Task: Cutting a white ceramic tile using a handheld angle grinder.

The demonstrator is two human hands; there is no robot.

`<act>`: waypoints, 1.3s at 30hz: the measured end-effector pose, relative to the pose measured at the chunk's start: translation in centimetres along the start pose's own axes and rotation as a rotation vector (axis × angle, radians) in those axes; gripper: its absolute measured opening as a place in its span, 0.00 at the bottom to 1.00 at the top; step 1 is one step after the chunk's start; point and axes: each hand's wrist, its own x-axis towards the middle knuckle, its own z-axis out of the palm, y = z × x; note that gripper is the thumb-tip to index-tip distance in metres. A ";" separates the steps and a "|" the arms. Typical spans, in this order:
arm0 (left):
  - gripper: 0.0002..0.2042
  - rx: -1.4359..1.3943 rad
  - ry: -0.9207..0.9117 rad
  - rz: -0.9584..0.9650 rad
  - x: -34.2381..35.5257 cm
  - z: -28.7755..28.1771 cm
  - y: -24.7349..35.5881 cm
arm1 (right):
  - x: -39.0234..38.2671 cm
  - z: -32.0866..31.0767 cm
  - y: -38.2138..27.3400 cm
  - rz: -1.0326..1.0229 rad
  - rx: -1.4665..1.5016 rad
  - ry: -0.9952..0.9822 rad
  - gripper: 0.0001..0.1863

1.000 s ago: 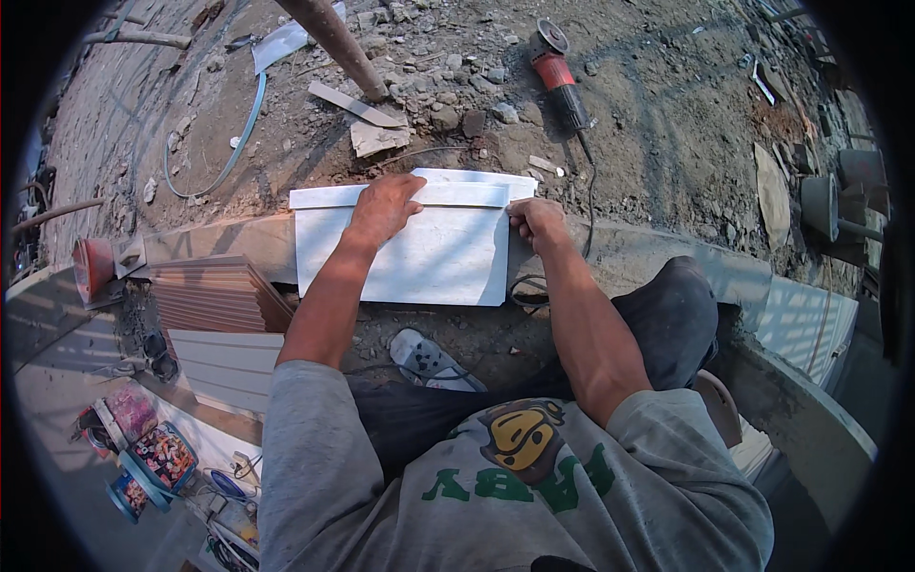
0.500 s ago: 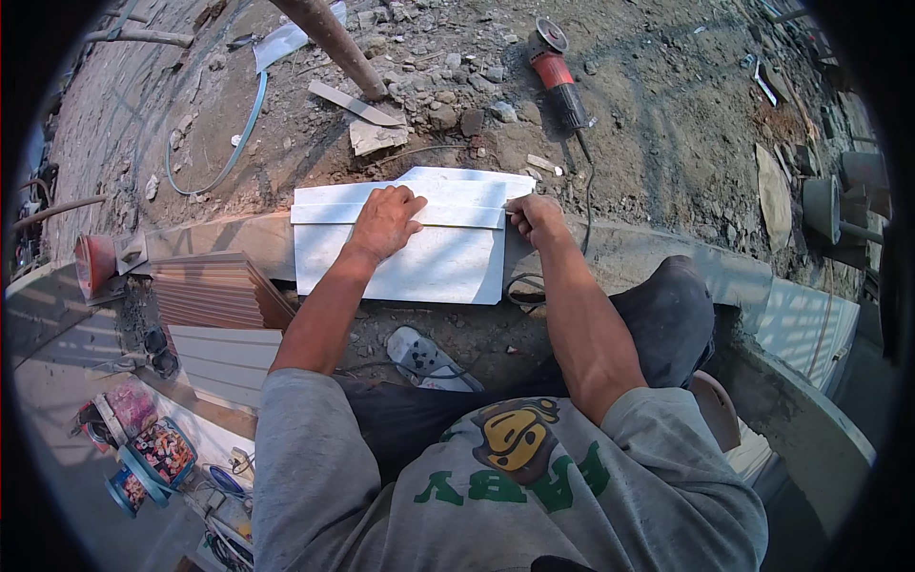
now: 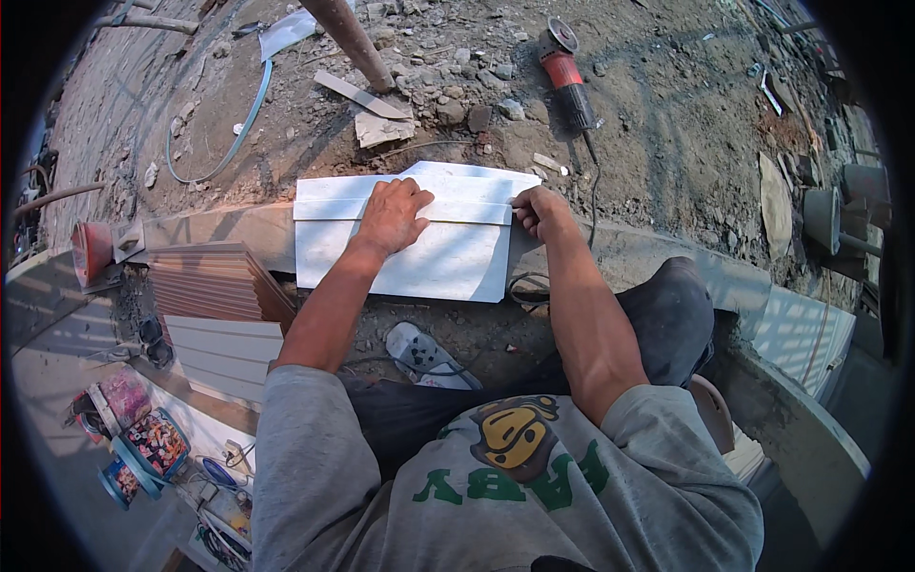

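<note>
A white flat panel (image 3: 434,264) lies in front of me on a low concrete ledge, its far edge uneven. Across it runs a narrow white strip (image 3: 327,210). My left hand (image 3: 393,215) is on the middle of that strip, fingers bent over it and thumb out toward the near side, holding it against the panel. At the strip's right end is my right hand (image 3: 540,211), fingers pinched together close to the panel's edge. Whatever is in that pinch is too small or hidden to make out.
A red and black angle grinder (image 3: 566,78) lies on the rubble beyond, its cord running toward me. A pole (image 3: 355,48) stands near broken tile pieces. Stacked brown panels (image 3: 205,279) and a red bucket (image 3: 92,253) are at left; a grey bucket (image 3: 821,217) is at right.
The view has shifted slightly. Both hands stay at nearly the same places on the strip, with the right fingers a little differently bent.
</note>
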 end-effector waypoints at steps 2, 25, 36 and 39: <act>0.18 -0.003 -0.012 -0.008 0.2 -0.1 0.1 | 0.7 -0.2 0.0 0.017 0.007 -0.011 0.07; 0.19 -0.040 -0.032 -0.058 -0.2 0.0 0.0 | -1.3 2.9 5.4 -0.592 -0.262 0.299 0.12; 0.19 -0.066 -0.052 -0.105 0.0 0.3 0.2 | -1.7 3.6 6.0 -0.784 -0.418 0.434 0.14; 0.19 -0.062 -0.047 -0.110 0.2 0.2 0.3 | -1.4 3.6 5.9 -0.776 -0.451 0.473 0.14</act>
